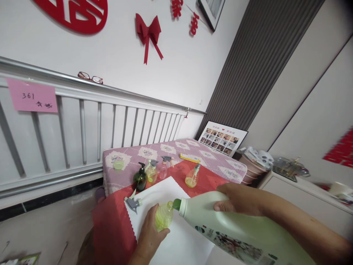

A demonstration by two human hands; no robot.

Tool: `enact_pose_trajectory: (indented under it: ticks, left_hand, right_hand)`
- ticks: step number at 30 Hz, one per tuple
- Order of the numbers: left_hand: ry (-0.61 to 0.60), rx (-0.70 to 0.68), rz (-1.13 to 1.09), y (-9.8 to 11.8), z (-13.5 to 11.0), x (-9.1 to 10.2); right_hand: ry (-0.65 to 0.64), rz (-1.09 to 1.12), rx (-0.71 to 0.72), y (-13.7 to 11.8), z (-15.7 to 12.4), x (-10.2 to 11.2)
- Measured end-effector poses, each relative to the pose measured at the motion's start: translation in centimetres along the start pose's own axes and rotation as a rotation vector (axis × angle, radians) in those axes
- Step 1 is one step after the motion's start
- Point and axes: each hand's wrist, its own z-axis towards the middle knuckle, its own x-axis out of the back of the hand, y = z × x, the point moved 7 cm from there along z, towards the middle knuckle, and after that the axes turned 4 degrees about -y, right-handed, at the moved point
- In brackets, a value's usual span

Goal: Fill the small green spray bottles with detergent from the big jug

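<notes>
My left hand (151,232) is wrapped round a small clear spray bottle (163,218) with yellow-green liquid in it and no spray head on. My right hand (230,198) grips a large pale green detergent jug (239,232), tilted on its side. The jug's green spout (177,204) meets the mouth of the small bottle; whether liquid is flowing I cannot tell. A grey spray head (132,203) lies on the white sheet (179,243) to the left. Behind stand a dark green pump bottle (140,178), a yellow spray bottle (151,173) and a pink spray bottle (163,170).
Farther right, another spray bottle (192,179) stands on the red cloth (110,217). A yellow-edged packet (189,158) and a pale green lid (118,165) lie on the patterned tablecloth (168,148). A white cabinet (286,195) is at the right, a railing (113,127) behind.
</notes>
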Motion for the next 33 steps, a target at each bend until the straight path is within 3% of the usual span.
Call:
enact_pose_trajectory:
  ticks: [33]
  left_hand:
    - [-0.003,0.008,0.011,0.85,-0.39,0.32]
  right_hand:
    - [0.021,-0.019,0.015,1.12,0.83,-0.23]
